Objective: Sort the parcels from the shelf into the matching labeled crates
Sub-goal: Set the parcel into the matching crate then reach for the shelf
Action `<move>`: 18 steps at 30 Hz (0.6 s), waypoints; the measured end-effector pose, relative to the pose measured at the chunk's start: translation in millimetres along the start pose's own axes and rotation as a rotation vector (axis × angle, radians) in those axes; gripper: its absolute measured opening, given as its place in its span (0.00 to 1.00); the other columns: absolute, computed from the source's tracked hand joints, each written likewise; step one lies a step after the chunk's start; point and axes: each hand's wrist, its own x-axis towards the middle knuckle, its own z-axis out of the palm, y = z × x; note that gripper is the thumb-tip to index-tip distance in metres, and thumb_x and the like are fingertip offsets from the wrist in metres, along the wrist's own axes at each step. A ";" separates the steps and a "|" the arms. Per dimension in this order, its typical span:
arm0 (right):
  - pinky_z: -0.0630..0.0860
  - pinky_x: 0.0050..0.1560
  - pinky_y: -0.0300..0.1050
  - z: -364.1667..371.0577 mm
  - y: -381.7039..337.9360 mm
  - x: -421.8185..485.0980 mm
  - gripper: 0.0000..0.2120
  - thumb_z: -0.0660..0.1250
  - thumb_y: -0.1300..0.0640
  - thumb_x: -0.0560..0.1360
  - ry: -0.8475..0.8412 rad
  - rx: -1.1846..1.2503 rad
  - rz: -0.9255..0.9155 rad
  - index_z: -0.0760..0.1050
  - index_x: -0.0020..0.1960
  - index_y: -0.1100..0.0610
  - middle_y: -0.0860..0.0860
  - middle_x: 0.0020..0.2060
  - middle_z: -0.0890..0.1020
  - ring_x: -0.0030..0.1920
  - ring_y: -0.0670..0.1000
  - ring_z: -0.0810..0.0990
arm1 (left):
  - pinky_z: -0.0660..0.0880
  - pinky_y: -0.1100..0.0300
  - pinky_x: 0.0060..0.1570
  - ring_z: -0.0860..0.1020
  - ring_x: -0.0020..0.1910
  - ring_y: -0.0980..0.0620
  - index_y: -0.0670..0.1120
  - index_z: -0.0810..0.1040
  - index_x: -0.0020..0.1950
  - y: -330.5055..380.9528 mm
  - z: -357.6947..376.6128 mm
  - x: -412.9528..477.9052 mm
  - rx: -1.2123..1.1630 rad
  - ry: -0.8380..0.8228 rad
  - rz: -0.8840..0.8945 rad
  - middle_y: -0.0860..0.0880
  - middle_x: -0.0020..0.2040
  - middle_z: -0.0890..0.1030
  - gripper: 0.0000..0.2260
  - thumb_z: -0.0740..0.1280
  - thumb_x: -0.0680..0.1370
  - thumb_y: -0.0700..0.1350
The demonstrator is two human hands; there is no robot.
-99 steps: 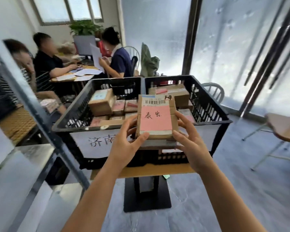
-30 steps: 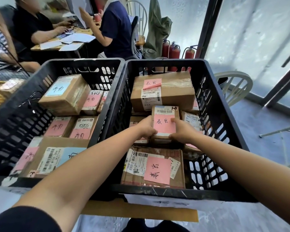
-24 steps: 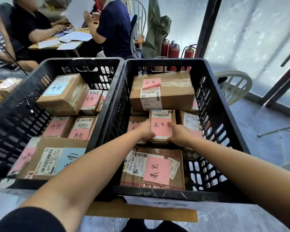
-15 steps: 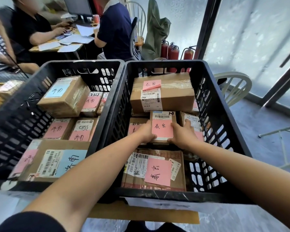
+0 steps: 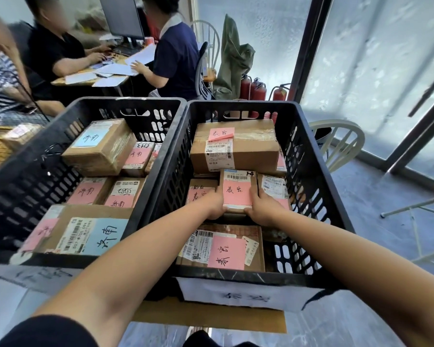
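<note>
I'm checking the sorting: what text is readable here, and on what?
"泰安": pink note on the held parcel.
"14": its top right corner.
"泰安": pink notes on the back box and the front parcel.
"济南": blue label on the big parcel in the left crate.
Too blurred: barcode labels and the crate sign.

parcel (image 5: 237,191): underside hidden | left hand (image 5: 217,206), right hand (image 5: 262,209): fingertips hidden behind parcel sides | right crate (image 5: 311,156) label (image 5: 246,296): writing blurred, unreadable | left crate (image 5: 125,100): corner cut by frame edge | barcode (image 5: 236,177) text: too small
</note>
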 end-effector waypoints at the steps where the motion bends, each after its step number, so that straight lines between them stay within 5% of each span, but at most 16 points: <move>1: 0.61 0.72 0.52 -0.6 -0.4 0.3 0.38 0.59 0.48 0.78 -0.010 -0.006 0.002 0.39 0.77 0.57 0.59 0.76 0.49 0.72 0.61 0.60 | 0.66 0.53 0.66 0.68 0.67 0.41 0.41 0.54 0.75 2.3 -2.5 -4.0 0.027 -0.008 0.000 0.39 0.70 0.67 0.31 0.64 0.77 0.49; 6: 0.62 0.70 0.56 -10.8 0.1 -2.1 0.40 0.61 0.48 0.77 -0.033 -0.039 0.017 0.37 0.77 0.52 0.59 0.75 0.52 0.72 0.63 0.60 | 0.65 0.49 0.65 0.67 0.67 0.41 0.42 0.61 0.71 3.7 -18.2 -24.5 0.101 0.058 0.008 0.39 0.68 0.68 0.24 0.61 0.79 0.50; 18: 0.66 0.68 0.56 -64.8 -57.2 -53.5 0.42 0.70 0.41 0.69 0.153 0.021 -0.248 0.55 0.75 0.52 0.59 0.71 0.62 0.69 0.61 0.64 | 0.68 0.49 0.64 0.68 0.67 0.42 0.45 0.65 0.72 -19.6 -69.4 -105.7 0.150 0.379 -0.007 0.42 0.68 0.68 0.23 0.60 0.79 0.53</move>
